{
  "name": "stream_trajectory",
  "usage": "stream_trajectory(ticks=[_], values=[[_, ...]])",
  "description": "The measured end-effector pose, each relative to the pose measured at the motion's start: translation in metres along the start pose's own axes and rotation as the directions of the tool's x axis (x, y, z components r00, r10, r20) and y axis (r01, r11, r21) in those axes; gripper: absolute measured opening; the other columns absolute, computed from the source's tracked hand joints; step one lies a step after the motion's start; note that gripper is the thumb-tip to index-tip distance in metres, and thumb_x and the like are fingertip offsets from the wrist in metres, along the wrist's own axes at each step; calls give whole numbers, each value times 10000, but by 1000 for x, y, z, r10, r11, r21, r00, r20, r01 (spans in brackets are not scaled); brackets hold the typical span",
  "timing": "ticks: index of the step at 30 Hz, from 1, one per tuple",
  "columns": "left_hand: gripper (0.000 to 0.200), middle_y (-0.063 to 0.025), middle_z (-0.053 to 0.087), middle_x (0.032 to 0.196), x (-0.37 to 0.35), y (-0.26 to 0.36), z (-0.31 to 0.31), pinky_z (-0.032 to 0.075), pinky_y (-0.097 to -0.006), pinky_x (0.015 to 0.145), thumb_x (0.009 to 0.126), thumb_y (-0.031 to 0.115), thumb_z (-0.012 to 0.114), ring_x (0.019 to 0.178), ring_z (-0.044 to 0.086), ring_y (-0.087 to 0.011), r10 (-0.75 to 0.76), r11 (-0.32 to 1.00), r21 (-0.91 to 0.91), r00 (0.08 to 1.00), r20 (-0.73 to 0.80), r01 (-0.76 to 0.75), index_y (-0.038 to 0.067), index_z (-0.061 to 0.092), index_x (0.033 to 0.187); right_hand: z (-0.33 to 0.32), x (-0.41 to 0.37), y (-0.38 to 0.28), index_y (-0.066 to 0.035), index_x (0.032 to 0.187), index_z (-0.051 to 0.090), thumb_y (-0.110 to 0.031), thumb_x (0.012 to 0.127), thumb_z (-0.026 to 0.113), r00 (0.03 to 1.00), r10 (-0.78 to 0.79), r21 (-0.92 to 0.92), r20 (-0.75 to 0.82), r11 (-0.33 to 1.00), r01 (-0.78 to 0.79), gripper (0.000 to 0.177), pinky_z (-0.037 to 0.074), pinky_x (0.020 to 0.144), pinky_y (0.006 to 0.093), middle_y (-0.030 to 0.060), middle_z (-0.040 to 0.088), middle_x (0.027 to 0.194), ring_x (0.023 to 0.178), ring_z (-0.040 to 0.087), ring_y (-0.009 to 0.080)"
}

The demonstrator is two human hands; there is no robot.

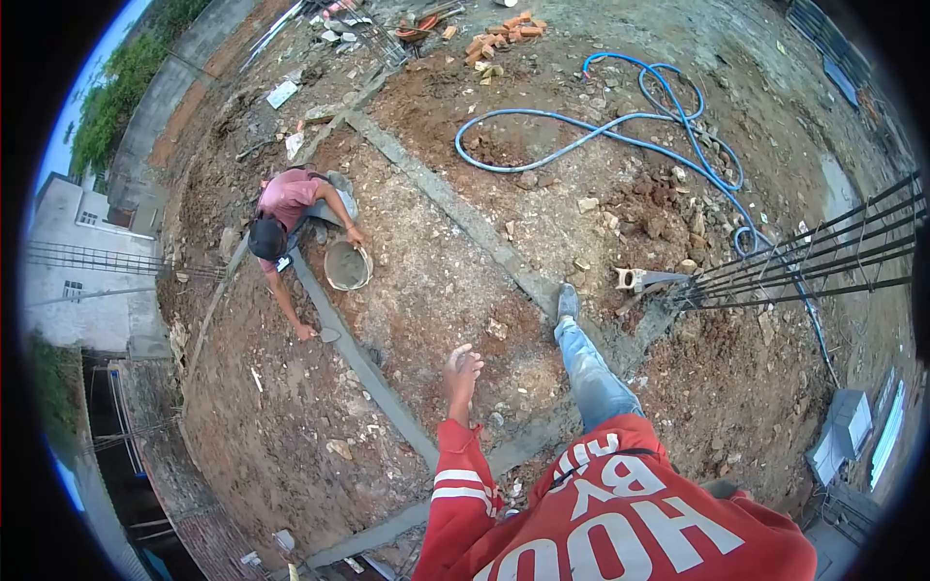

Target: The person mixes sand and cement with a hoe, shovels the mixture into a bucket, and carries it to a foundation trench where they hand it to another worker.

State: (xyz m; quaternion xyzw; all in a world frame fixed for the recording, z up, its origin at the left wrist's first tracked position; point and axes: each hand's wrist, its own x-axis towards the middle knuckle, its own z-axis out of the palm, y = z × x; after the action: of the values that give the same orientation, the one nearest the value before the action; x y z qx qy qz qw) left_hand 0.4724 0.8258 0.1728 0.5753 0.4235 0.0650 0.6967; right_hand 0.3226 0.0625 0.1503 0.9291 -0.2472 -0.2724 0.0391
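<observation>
My left hand (463, 368) hangs in front of my red sleeve above the stony soil, fingers loosely apart and holding nothing. Below it runs a grey mortar-covered strip (392, 387) of footing. My right hand is out of sight. One leg in blue jeans (596, 373) reaches forward, its shoe (568, 302) on another concrete strip. To the left, a crouching co-worker (291, 198) in a pink shirt has one hand on the rim of a bucket (346, 266) of grey mortar. A trowel (329, 335) is at the co-worker's other hand, over the strip.
A handsaw (644, 279) lies beside the upright rebar column (814, 254) on my right. A blue hose (601, 129) loops across the ground ahead. Orange bricks (504, 37) are heaped at the far end. Concrete strips (436, 189) cross the rough, rocky ground.
</observation>
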Motion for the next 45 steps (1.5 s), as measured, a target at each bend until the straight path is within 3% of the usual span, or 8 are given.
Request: stream_trajectory(ticks=[17,21,29,31,33,34,35,45], values=[[331,-161,677,949,156,74,28,516,-425,703,785,317,640,803,659,-329,-331,678,702,943,29,217,49,674,978,-192,217,-468,-6,825,653,-346,909,407,952,-302,401,-43,868,293,428,480,607,491,232,655,787,735,645,391],[281,-136,687,919,171,-3,-27,503,-451,717,785,341,600,822,655,-346,-388,268,883,796,465,-386,109,680,922,-241,256,-579,-9,834,657,-340,909,405,932,-361,467,-45,817,339,422,480,610,492,230,655,793,745,644,392],[447,-137,669,1000,398,127,-7,505,-432,810,892,402,448,923,634,-314,-355,-324,801,849,391,-504,69,606,1144,-278,308,-682,-16,850,664,-328,908,403,904,-426,346,46,855,386,410,480,616,495,227,656,807,765,642,394],[459,-126,670,1032,474,191,43,501,-470,780,873,400,463,867,633,-350,-397,370,826,876,-273,425,64,599,1154,-288,315,-692,-18,855,666,-325,908,403,894,-442,294,74,866,404,408,480,618,496,226,657,810,770,641,395],[243,-137,672,703,610,199,100,511,-413,579,801,245,551,675,673,-267,-301,630,682,926,-227,372,53,669,891,-303,322,-709,-19,859,668,-322,908,402,882,-463,260,93,866,427,405,480,619,497,225,657,813,775,641,395],[211,-78,640,647,661,264,151,490,-354,501,800,236,581,596,638,-197,103,452,806,920,378,-382,62,676,872,-308,326,-716,-20,861,668,-321,907,402,871,-479,238,105,863,446,404,480,620,497,224,657,815,778,641,395],[233,-83,653,727,693,313,224,449,-294,406,829,186,624,542,616,-179,-238,825,510,968,-75,242,44,627,1014,-312,330,-725,-21,863,669,-319,907,402,860,-497,217,115,858,466,403,480,621,497,224,657,817,780,640,396],[335,-63,652,939,828,650,720,472,-241,642,873,185,560,757,615,-111,158,882,234,725,670,-409,67,559,1187,-366,473,-885,-10,800,677,-323,909,400,784,-621,283,-19,748,600,432,473,608,496,237,640,736,703,624,429]])
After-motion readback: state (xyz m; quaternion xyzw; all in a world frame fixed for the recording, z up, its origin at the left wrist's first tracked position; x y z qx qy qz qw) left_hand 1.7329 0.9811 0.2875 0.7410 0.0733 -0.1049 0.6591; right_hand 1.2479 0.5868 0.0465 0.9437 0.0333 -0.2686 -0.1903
